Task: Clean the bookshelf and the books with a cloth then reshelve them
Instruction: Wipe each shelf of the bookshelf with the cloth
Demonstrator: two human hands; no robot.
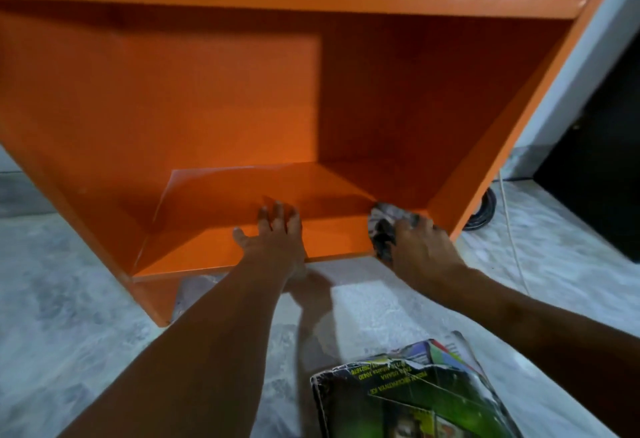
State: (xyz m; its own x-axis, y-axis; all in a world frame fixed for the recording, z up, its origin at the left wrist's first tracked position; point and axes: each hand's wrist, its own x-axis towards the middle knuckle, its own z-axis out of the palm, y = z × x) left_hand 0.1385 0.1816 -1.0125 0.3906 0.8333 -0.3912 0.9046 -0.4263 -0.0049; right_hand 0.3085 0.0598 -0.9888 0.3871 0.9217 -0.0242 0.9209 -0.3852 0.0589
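Observation:
An orange bookshelf (pixel 214 98) stands in front of me with no books on the shelves in view. My left hand (pixel 273 233) lies flat with spread fingers on the bottom shelf board (pixel 194 250). My right hand (pixel 420 243) presses a crumpled grey cloth (pixel 382 230) into the shelf's lower right corner, its fingers curled over the cloth. A stack of books (pixel 415 392) with a worn dark green cover lies on the floor near my right forearm.
Pale marbled floor tiles (pixel 69 316) surround the shelf. To the right stand a dark cabinet or appliance (pixel 602 167), a coiled black cable (pixel 485 212) and a thin white cord (pixel 512 237) against the wall.

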